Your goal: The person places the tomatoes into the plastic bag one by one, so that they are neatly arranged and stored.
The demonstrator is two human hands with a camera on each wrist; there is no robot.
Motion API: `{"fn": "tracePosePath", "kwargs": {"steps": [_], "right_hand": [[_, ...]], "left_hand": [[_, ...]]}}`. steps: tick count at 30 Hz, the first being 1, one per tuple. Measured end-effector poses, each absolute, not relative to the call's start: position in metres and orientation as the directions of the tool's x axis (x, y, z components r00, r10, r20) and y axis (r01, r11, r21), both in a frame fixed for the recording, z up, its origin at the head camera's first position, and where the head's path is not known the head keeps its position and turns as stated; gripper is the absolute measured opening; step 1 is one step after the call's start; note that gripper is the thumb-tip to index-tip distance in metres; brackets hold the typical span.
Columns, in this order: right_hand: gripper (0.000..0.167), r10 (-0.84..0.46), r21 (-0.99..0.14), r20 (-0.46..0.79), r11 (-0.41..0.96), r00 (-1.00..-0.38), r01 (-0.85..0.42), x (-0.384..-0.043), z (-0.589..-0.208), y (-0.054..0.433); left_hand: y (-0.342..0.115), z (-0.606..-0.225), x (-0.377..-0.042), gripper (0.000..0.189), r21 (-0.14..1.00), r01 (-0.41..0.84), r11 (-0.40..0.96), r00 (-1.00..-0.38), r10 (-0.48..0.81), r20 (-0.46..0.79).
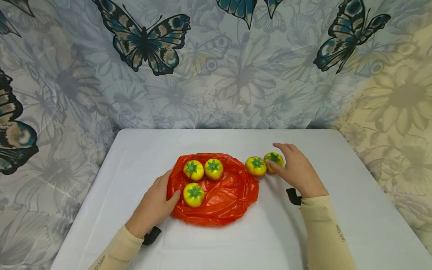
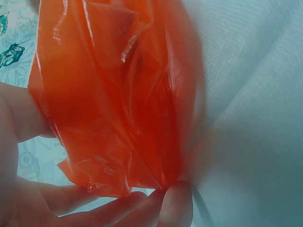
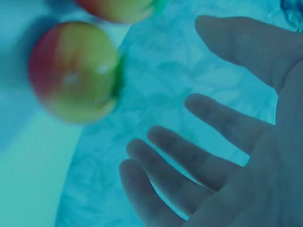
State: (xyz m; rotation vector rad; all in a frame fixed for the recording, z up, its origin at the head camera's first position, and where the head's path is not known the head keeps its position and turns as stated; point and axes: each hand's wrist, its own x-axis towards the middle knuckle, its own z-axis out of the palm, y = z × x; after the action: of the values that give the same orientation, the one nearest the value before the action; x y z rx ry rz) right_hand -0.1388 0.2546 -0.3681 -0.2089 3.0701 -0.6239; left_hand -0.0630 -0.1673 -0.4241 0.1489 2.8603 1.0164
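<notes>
A red plastic bag (image 1: 222, 202) lies spread with its mouth up on the white table. Inside it, toward the left, sit three yellow-and-red tomatoes (image 1: 194, 195) with green star-shaped tops. My left hand (image 1: 153, 202) holds the bag's left edge, thumb over the rim and fingers outside; the left wrist view shows the red film (image 2: 113, 104) between thumb and fingers. Two more tomatoes stand side by side just right of the bag, a nearer one (image 1: 255, 167) and a farther one (image 1: 274, 159). Over the farther one my right hand (image 1: 297, 168) hovers, fingers spread, apart from the tomato (image 3: 75, 71) in the right wrist view.
The white-covered table (image 1: 354, 225) runs up to a wall (image 1: 243, 86) hung with butterfly and flower cloth. Black wrist-camera pieces sit under both wrists, one (image 1: 152, 236) on the left and one (image 1: 293, 196) on the right.
</notes>
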Motion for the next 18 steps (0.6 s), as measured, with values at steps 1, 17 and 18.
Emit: {"fn": "tracePosePath", "kwargs": {"steps": [1, 17, 18], "right_hand": [[0.072, -0.129, -0.390, 0.003, 0.913, -0.992, -0.120, -0.141, -0.369, 0.260], [0.083, -0.144, -0.452, -0.147, 0.890, -0.979, -0.063, -0.154, -0.395, 0.268], [0.081, -0.143, -0.452, -0.145, 0.890, -0.979, -0.063, -0.154, -0.395, 0.268]], "left_hand": [[-0.167, -0.425, -0.063, 0.078, 0.634, 0.058, 0.771, -0.990, 0.127, -0.063], [-0.168, -0.424, -0.064, 0.079, 0.629, 0.051, 0.776, -0.990, 0.123, -0.071], [-0.168, -0.424, -0.065, 0.079, 0.628, 0.052, 0.776, -0.990, 0.123, -0.070]]}}
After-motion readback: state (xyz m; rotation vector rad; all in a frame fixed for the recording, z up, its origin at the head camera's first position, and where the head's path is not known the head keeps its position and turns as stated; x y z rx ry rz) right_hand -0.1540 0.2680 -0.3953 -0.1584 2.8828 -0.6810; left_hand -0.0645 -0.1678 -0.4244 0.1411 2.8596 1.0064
